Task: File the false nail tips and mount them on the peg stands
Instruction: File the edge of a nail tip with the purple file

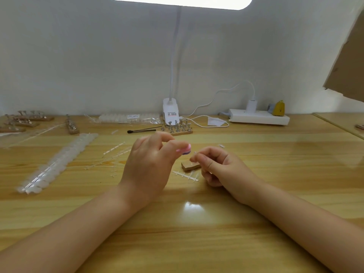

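Left hand (149,160) up over wooden table (216,223), fingers curled, pinching pink and purple nail file (186,149) at fingertips. Right hand (218,166) just beside, at 3 o'clock from left hand, thumb and finger pinching tiny clear nail tip (195,153). File and tip very close; touching or not, cannot tell. Small wooden block (190,165) on table under them. Peg stand (178,128) at 12 o'clock, near white lamp base (171,112). Long strip of clear nail tips (59,160) at 9 o'clock.

Glossy wooden table (256,154), translucent plastic nail tips (59,160).
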A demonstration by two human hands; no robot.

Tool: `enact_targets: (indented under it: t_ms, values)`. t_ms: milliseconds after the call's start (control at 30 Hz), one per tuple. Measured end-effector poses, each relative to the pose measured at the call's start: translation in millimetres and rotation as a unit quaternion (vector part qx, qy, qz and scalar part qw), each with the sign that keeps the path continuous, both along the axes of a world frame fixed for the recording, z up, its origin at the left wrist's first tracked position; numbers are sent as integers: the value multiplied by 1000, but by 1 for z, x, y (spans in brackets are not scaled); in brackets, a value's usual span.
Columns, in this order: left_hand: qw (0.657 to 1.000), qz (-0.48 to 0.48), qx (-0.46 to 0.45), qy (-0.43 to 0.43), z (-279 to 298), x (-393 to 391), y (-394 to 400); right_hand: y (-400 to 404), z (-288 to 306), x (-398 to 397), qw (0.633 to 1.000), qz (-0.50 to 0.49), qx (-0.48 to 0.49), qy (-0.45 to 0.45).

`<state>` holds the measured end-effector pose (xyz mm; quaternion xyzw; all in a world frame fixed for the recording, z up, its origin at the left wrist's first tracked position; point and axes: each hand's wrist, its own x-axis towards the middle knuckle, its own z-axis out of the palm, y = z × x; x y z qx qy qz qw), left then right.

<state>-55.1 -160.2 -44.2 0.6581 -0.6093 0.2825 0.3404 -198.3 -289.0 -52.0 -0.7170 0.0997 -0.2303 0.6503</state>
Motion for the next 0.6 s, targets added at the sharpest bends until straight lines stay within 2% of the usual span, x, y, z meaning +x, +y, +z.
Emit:
enact_targets:
  t_ms: [100,200,300,400,467,600]
  values:
    - [998,24,24,61,3,1,3,-1,-1,1,1000,-2,-9,4]
    - [989,-42,16,139,7,-8,5,-1,-3,2,1000,-10,-27,6]
    - [984,-103,53,135,5,-18,3,0,-5,3,999,-9,-35,2]
    - [989,-56,97,99,3,-11,4,-2,-6,3,999,-8,-32,-3]
    - [988,-18,110,109,3,-6,5,-4,-8,3,999,-19,-34,-3]
    - [981,-64,62,172,3,-13,3,-5,-9,5,999,-34,-41,-11]
